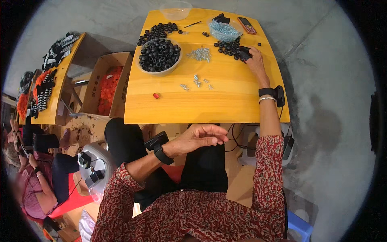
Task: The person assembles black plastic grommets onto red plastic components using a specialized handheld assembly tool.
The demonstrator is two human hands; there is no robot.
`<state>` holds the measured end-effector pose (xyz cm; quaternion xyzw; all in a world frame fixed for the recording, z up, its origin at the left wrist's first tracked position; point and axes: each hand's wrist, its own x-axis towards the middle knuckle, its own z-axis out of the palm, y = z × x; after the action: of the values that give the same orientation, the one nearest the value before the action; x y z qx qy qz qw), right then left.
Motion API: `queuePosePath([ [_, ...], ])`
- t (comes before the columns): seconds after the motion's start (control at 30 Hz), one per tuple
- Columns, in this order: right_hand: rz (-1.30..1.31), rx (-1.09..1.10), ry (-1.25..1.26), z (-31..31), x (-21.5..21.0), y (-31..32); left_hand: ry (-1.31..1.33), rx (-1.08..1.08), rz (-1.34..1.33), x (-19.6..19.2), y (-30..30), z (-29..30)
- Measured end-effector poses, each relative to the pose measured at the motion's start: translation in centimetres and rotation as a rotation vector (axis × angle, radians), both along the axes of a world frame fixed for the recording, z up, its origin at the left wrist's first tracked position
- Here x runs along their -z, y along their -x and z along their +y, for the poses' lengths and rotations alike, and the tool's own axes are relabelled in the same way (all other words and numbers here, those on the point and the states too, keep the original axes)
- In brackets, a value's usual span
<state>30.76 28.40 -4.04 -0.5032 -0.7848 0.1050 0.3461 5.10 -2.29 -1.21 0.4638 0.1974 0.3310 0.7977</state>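
My right hand [255,63] is at the far right of the yellow table [173,109], fingers closed round a black object [244,53] whose kind I cannot make out. Beside it lies a pile of small black round parts [227,48]. My left hand [201,136] hovers over my lap just off the table's near edge, with fingers stretched out and nothing visible in it. Small silvery screw-like pieces lie in a larger heap [200,54] mid-table and in little groups [197,80] closer to me.
A bowl of black round parts [159,56] stands left, with more loose behind it. A tub of bluish pieces [225,30], a phone [246,25] and a clear bowl [176,10] are at the back. Left are a carton [92,88] and a seated person [40,181].
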Motion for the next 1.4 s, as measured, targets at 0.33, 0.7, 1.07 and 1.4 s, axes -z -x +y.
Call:
queuePosePath([
  [0.33,0.118,-0.104,0.031,-1.9,0.1,-0.1,0.025,-0.037,0.010,-1.1,0.1,-0.2],
  [0.7,0.200,-0.205,0.119,-5.0,-0.9,1.5,-0.015,-0.021,-0.002,-0.7,0.1,0.0],
  [1.07,0.023,-0.076,-0.014,-6.9,0.2,2.8,-0.045,-0.024,0.009,-0.4,0.0,0.0],
  [1.4,0.331,0.114,0.242,-6.8,-0.4,1.6,-0.021,-0.034,0.022,-0.5,0.3,-0.1],
])
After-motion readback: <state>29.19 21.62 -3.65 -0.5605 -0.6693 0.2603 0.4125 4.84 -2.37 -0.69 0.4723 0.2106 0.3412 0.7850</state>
